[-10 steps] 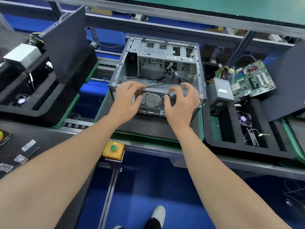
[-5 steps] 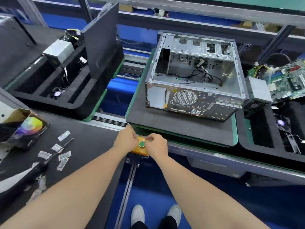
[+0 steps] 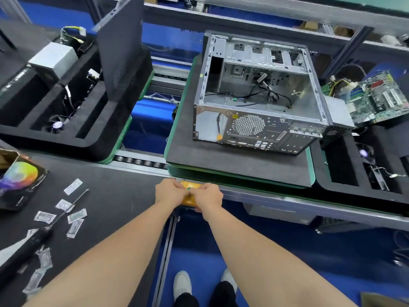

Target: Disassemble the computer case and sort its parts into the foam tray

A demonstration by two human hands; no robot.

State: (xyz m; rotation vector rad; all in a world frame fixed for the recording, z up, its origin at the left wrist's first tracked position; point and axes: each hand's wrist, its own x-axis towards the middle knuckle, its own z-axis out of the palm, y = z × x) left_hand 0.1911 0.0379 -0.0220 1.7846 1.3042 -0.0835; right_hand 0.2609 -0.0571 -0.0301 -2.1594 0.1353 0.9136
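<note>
Together, curled hands [image 3: 169, 192] [image 3: 209, 196] on yellow box [image 3: 188, 202].

Bright, even overhead lighting with soft, short shadows; mild glare on the computer case [image 3: 261, 91] metal; wide-angle bowing at edges; slight motion blur throughout.

The person has bare forearms [image 3: 115, 247], black trousers [image 3: 223, 294] and white shoes [image 3: 182, 283].

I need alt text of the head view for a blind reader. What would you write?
The left hand and right hand hold a yellow button box at the bench edge. Behind, an open computer case sits on a grey pad, between a left foam tray and a right foam tray holding removed parts.
</note>
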